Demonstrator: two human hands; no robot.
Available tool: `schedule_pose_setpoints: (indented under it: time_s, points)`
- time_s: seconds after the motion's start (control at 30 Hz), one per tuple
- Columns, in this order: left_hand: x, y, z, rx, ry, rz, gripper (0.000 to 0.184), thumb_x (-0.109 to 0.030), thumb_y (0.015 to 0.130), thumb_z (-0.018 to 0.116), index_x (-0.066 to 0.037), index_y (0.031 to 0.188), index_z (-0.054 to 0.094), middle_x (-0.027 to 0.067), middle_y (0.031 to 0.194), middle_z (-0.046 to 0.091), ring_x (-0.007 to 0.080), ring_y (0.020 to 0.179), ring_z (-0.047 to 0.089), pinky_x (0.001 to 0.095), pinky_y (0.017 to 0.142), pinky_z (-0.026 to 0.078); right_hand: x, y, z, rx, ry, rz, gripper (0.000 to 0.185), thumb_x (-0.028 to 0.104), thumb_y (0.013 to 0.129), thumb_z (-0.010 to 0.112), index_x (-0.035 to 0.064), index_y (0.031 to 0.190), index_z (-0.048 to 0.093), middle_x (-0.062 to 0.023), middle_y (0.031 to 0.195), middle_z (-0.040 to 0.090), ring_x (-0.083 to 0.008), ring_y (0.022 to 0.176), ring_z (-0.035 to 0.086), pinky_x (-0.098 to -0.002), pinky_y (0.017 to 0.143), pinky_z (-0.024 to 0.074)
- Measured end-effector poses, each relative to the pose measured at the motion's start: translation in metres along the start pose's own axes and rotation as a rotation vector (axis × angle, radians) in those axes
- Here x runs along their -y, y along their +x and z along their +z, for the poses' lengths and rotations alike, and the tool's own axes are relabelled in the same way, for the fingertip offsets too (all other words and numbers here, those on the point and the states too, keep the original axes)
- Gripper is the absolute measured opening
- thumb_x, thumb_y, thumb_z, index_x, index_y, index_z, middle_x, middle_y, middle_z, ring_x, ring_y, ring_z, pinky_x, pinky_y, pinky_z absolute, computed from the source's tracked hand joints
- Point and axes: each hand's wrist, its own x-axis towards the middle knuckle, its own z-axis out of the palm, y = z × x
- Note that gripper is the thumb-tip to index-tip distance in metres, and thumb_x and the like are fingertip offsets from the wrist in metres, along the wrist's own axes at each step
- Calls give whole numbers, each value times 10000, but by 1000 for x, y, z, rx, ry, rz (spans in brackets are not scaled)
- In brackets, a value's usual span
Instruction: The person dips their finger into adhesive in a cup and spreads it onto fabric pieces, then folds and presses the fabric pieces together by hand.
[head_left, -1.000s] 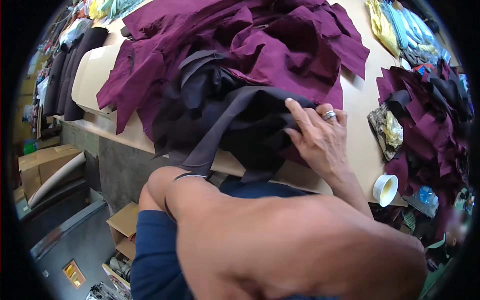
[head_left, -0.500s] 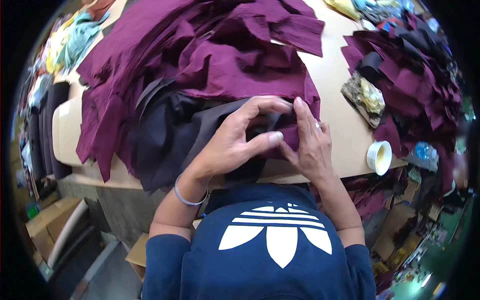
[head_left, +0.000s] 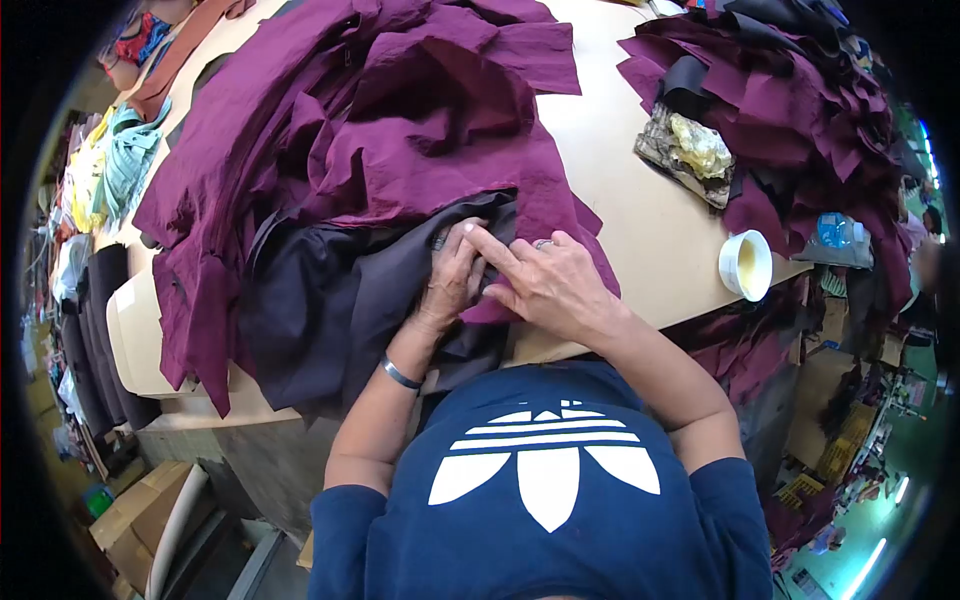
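A large heap of maroon cloth covers the table, with dark, nearly black cloth lying along its near side. My left hand rests at the right part of the dark cloth, its fingers bent and pressed on the fabric edge. Close against it on the right, my right hand touches the left fingertips with its index finger, over a maroon piece. Its other fingers are curled. What lies between the fingertips is too hidden to make out.
A white cup with yellowish contents stands near the table's right edge. Behind it are a crumpled yellowish bundle and a pile of maroon scraps. Dark rolls stand at the left. A cardboard box is below.
My left arm has swung back from across the view, and my left hand has come down onto the cloth beside my right hand. The view has shifted, so the cloth appears further left.
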Motion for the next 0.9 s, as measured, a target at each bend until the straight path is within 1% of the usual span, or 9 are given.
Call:
schedule_pose_setpoints:
  time_s: [0.13, 0.27, 0.4, 0.53, 0.6, 0.67, 0.8, 0.83, 0.9]
  points:
    - [-9, 9, -14, -31, 50, -84, 280, 50, 745, 581, -9, 1014, 526, 191, 1093, 543, 377, 970, 542, 411, 834, 443, -8, -5, -25, 125, 33, 31, 638, 286, 806, 618, 188, 1372, 340, -63, 830, 606, -219, 648, 603, -337, 597, 479]
    - [-6, 11, -15, -21, -11, -63, 242, 45, 722, 583, -5, 951, 526, 175, 1074, 560, 354, 972, 557, 395, 808, 457, 1, 3, -18, 46, 24, -140, 654, 332, 827, 601, 195, 1389, 295, -65, 835, 595, -225, 598, 596, -348, 582, 470]
    - [-6, 11, -16, -20, -48, -98, 255, 77, 694, 582, -12, 924, 517, 160, 1074, 561, 336, 973, 559, 396, 815, 453, 2, 5, -10, 414, -23, -67, 604, 372, 841, 571, 154, 1350, 331, -125, 774, 637, -260, 627, 620, -353, 575, 460]
    - [-11, 10, -21, -26, 11, -83, 277, 106, 677, 573, -20, 918, 515, 153, 1065, 562, 341, 981, 552, 392, 826, 446, -19, -12, -27, 272, -20, -4, 628, 307, 770, 666, 141, 1313, 400, -101, 663, 622, -267, 584, 603, -365, 594, 461]
    - [-12, 10, -27, -26, 55, -79, 280, 113, 679, 567, -24, 917, 515, 153, 1063, 562, 344, 988, 548, 389, 832, 443, -41, -19, -41, -57, 100, 3, 664, 237, 735, 711, 131, 1314, 405, -102, 617, 571, -269, 541, 559, -375, 555, 448]
    - [-12, 8, -42, 1, 101, -93, 276, 115, 686, 561, -29, 918, 516, 157, 1062, 560, 345, 997, 544, 387, 839, 439, -41, -14, -71, 6, 256, 259, 654, 208, 734, 706, 126, 1296, 382, -147, 711, 620, -315, 626, 610, -389, 605, 478]
    - [20, 4, -89, 28, 248, -220, 220, 98, 730, 545, -30, 909, 534, 182, 988, 576, 366, 949, 564, 382, 828, 450, -27, -5, -60, -170, 301, 70, 650, 80, 711, 666, 91, 1288, 367, -157, 739, 574, -303, 662, 585, -358, 632, 474]
    - [20, 12, -109, -2, 299, -224, 201, 90, 746, 546, -29, 907, 536, 183, 992, 582, 359, 961, 567, 374, 841, 450, -22, -2, -65, -31, 551, 176, 647, -2, 702, 609, 80, 1291, 353, -108, 755, 545, -203, 687, 575, -297, 673, 458]
    - [3, 43, -143, -157, 422, -103, 177, 82, 777, 540, -29, 915, 537, 177, 1013, 592, 337, 987, 573, 358, 862, 450, -23, 1, -74, -114, 891, 161, 655, -37, 695, 578, 77, 1296, 345, -66, 780, 535, -140, 710, 548, -257, 684, 437]
